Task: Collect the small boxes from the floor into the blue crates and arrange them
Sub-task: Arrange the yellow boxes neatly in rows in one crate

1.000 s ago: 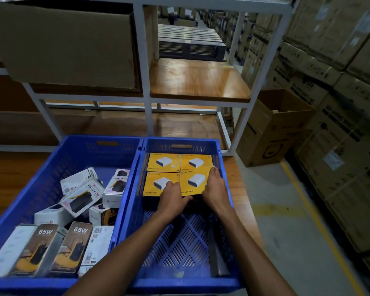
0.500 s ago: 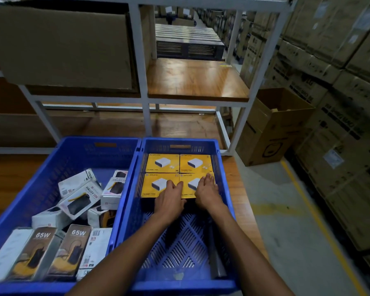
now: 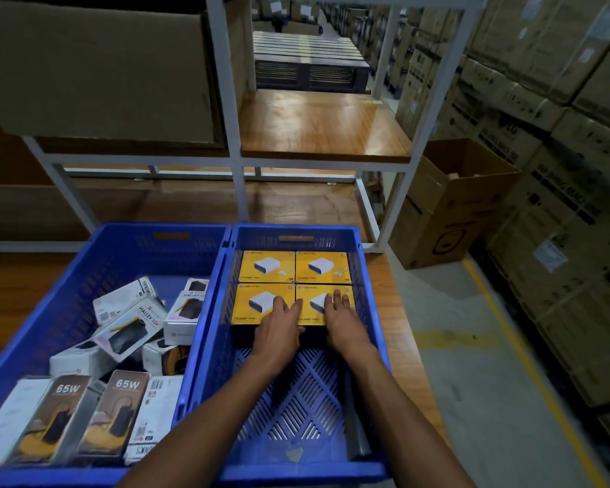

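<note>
Two blue crates stand side by side on a wooden surface. In the right crate (image 3: 372, 311) several yellow boxes (image 3: 268, 267) lie flat in a neat square at the far end. My left hand (image 3: 279, 329) rests flat on the near left yellow box (image 3: 254, 304). With straight fingers my right hand (image 3: 340, 318) presses on the near right yellow box (image 3: 309, 313). The left crate (image 3: 85, 262) holds a loose jumble of white and brown boxes (image 3: 131, 325), some marked 65W (image 3: 117, 413).
A white metal rack (image 3: 235, 160) with wooden shelves stands behind the crates. An open cardboard carton (image 3: 451, 213) sits on the floor at the right, with stacked cartons (image 3: 560, 135) along the right wall. A yellow floor line (image 3: 529, 364) runs past them.
Both hands slid from the near edges of the front yellow boxes onto their tops, fingers flattened. The front right box, earlier tilted, now lies square with the others.
</note>
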Motion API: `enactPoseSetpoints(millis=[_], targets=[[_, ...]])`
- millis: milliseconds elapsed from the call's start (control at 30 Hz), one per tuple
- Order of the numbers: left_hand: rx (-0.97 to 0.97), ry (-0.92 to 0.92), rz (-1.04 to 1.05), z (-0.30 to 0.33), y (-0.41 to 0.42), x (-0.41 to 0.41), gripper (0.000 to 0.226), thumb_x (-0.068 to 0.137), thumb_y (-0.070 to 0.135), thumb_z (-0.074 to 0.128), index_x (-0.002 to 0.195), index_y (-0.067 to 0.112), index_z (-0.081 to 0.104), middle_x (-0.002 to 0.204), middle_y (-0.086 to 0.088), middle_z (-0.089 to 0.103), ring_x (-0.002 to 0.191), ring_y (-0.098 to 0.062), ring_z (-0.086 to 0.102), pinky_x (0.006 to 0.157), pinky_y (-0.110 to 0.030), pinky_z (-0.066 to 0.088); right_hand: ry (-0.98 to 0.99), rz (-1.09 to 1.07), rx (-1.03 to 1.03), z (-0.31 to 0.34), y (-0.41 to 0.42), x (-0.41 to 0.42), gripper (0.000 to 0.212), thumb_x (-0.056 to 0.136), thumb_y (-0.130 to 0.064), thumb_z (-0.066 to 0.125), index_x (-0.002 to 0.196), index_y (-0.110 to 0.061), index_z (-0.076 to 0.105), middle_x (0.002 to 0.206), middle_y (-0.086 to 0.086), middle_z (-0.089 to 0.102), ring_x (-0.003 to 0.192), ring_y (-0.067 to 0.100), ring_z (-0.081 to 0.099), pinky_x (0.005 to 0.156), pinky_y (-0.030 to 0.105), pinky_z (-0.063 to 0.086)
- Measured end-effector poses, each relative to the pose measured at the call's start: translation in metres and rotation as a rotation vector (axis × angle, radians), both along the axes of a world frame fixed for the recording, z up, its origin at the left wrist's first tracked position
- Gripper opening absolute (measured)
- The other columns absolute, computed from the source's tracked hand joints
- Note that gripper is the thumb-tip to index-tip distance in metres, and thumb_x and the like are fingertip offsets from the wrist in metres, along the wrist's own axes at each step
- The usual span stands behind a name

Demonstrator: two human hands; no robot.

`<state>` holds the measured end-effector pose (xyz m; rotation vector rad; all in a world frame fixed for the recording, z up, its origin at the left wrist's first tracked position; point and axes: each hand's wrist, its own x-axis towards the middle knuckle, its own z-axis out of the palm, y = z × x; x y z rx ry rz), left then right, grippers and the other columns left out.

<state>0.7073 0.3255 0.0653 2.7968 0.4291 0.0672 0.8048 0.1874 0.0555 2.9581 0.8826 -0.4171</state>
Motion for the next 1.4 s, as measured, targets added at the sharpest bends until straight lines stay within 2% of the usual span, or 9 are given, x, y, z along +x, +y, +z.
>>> enactPoseSetpoints(millis=[300,467,600,800,1033,1133,1200,1267,1400], targets=[[0.031,-0.019,-0.016,-0.008,0.001,0.0,0.062,0.104,0.025,0.061,0.159,0.026,0.033,0.119,-0.007,0.048,0.094,-0.028,0.061,0.067,-0.039,0.056,-0.058,-0.039,0.09,0.006,0.0,-0.007,0.072,0.099,0.007,0.047,0.163,-0.007,0.018,0.17,0.018,0.018,0.155,0.038,0.023,0.115,0.046,0.041],[-0.059,-0.013,-0.01,0.007,-0.008,-0.006,0.049,0.1,0.031,0.065,0.139,0.021,0.038,0.119,-0.003,0.058,0.102,-0.03,0.063,0.072,-0.043,0.055,0.168,-0.165,0.263,0.03,0.002,0.001,0.047,0.093,0.004,0.053,0.139,-0.005,0.056,0.148,0.022,0.053,0.135,0.04,0.051,0.101,0.043,0.049],[-0.349,0.111,-0.178,0.011,-0.024,-0.006,0.048,0.092,0.052,0.071,0.129,0.025,0.054,0.1,0.005,0.064,0.092,-0.022,0.065,0.076,-0.04,0.056,0.349,-0.289,0.485,0.055,-0.016,0.002,0.044,0.103,-0.011,0.047,0.146,-0.014,0.057,0.149,0.014,0.057,0.137,0.032,0.053,0.105,0.037,0.047],[-0.485,0.323,-0.452,0.008,-0.063,-0.009,0.073,0.083,0.052,0.079,0.145,0.023,0.054,0.142,-0.004,0.062,0.126,-0.024,0.06,0.105,-0.038,0.05,0.529,-0.382,0.594,0.071,-0.035,-0.024,0.043,0.113,-0.027,0.035,0.15,-0.01,0.049,0.156,0.013,0.047,0.141,0.028,0.046,0.105,0.034,0.038],[-0.605,0.403,-0.386,0.01,-0.072,-0.015,0.036,0.082,0.031,0.074,0.115,0.018,0.071,0.111,-0.006,0.077,0.101,-0.025,0.073,0.086,-0.035,0.057,0.637,-0.509,0.742,0.061,-0.038,-0.043,0.059,0.113,-0.042,0.029,0.163,-0.01,0.029,0.171,0.004,0.023,0.157,0.021,0.022,0.128,0.039,0.019],[-0.617,0.447,-0.319,0.018,-0.06,-0.016,0.044,0.082,0.04,0.073,0.124,0.028,0.069,0.121,-0.002,0.072,0.108,-0.025,0.069,0.087,-0.034,0.056,0.701,-0.568,0.777,0.059,-0.035,-0.046,0.061,0.111,-0.049,0.028,0.16,-0.013,0.035,0.166,0.002,0.033,0.154,0.019,0.029,0.127,0.043,0.023],[-0.568,0.506,-0.286,0.018,-0.048,-0.018,0.041,0.084,0.043,0.072,0.123,0.032,0.068,0.12,-0.004,0.069,0.107,-0.025,0.066,0.081,-0.031,0.05,0.713,-0.546,0.744,0.051,-0.034,-0.044,0.051,0.11,-0.054,0.027,0.131,-0.022,0.06,0.133,-0.003,0.055,0.124,0.013,0.052,0.113,0.037,0.034],[-0.564,0.527,-0.233,0.017,-0.035,-0.023,0.03,0.086,0.032,0.072,0.116,0.029,0.067,0.102,-0.005,0.066,0.087,-0.024,0.063,0.065,-0.029,0.045,0.683,-0.504,0.642,0.05,-0.032,-0.045,0.033,0.112,-0.044,0.029,0.101,-0.026,0.055,0.104,-0.005,0.051,0.089,0.008,0.05,0.09,0.033,0.035],[-0.705,0.398,-0.06,0.02,-0.012,-0.03,0.022,0.089,0.017,0.065,0.106,0.031,0.067,0.086,-0.001,0.06,0.063,-0.016,0.049,0.052,-0.025,0.035,0.669,-0.455,0.59,0.047,-0.029,-0.053,0.038,0.11,-0.026,0.042,0.141,-0.005,0.051,0.143,0.021,0.055,0.122,0.03,0.056,0.104,0.047,0.048]])
